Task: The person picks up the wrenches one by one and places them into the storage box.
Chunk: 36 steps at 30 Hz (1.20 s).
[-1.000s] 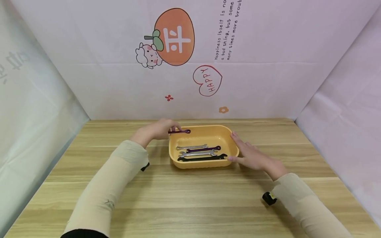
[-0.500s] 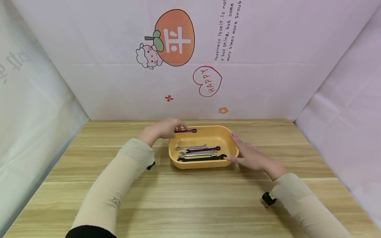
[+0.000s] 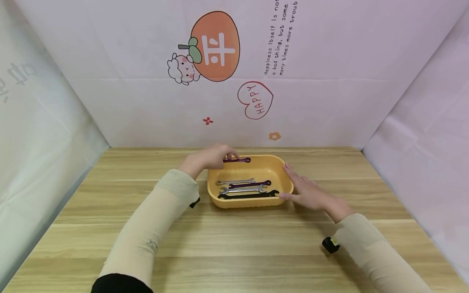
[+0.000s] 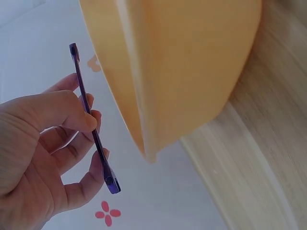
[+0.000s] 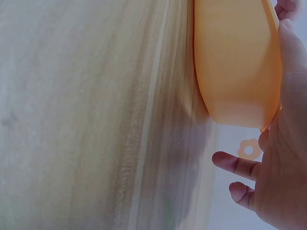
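Note:
My left hand (image 3: 216, 156) pinches a purple combination wrench (image 4: 90, 112) between thumb and fingers, above the back left rim of a yellow basin (image 3: 271, 169). In the left wrist view the wrench is seen edge-on, clear of the basin's wall. On the basin floor lie a small silver wrench (image 3: 236, 181), a second purple wrench (image 3: 250, 184), a larger silver open-end wrench (image 3: 243, 189) and a long black wrench (image 3: 249, 195), roughly parallel. My right hand (image 3: 307, 191) rests with spread, fairly straight fingers against the basin's right end, its thumb over the front rim.
The basin stands on a wood-grain table (image 3: 249, 244) near its back edge. A printed white cloth (image 3: 311, 110) hangs behind, and pale cloth sides (image 3: 421, 134) flank the table. Each wrist carries a small black device (image 3: 331, 245).
The left hand has moved to the right along the basin's back rim, carrying the purple wrench. The right hand, the basin and the wrenches inside have stayed in place.

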Each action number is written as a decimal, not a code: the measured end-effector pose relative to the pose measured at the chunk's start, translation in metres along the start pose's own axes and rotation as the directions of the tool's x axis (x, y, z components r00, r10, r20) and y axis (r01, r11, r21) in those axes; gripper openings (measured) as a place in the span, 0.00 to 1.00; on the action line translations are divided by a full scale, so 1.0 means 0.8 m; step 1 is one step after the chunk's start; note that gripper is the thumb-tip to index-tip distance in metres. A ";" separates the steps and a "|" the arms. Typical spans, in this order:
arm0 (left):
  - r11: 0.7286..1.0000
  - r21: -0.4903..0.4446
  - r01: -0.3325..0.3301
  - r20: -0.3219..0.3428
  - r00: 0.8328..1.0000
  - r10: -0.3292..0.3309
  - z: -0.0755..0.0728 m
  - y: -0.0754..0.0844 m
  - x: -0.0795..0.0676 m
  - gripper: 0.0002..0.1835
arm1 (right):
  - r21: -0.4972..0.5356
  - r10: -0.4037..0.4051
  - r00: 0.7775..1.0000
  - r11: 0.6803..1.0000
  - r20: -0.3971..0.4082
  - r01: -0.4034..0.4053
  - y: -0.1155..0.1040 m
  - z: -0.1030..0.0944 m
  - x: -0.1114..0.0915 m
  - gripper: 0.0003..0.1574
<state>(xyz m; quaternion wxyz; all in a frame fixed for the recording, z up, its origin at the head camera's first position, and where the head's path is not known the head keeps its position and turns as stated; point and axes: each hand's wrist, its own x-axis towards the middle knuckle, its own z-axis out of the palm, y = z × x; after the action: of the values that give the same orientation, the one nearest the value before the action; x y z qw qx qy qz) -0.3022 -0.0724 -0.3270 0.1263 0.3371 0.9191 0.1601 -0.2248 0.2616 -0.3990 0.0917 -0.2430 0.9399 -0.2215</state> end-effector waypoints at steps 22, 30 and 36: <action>0.999 -0.029 -0.033 0.015 0.999 0.034 0.030 0.014 0.032 0.36 | 0.012 0.014 1.000 1.000 0.001 -0.014 0.003 0.003 0.002 0.59; 0.998 -0.024 -0.065 -0.001 0.998 0.065 0.046 0.013 0.040 0.34 | 0.007 0.007 1.000 1.000 -0.002 -0.007 0.002 0.003 0.002 0.58; 0.998 -0.026 -0.059 -0.002 0.998 0.059 0.052 0.017 0.041 0.35 | -0.002 0.012 1.000 1.000 -0.004 -0.012 0.004 0.005 0.002 0.59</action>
<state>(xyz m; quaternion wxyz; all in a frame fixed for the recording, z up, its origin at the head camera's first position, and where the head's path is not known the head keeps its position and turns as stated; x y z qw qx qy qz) -0.3043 -0.0327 -0.3639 0.1252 0.3623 0.9067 0.1761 -0.2267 0.2618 -0.4039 0.0909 -0.2369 0.9418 -0.2207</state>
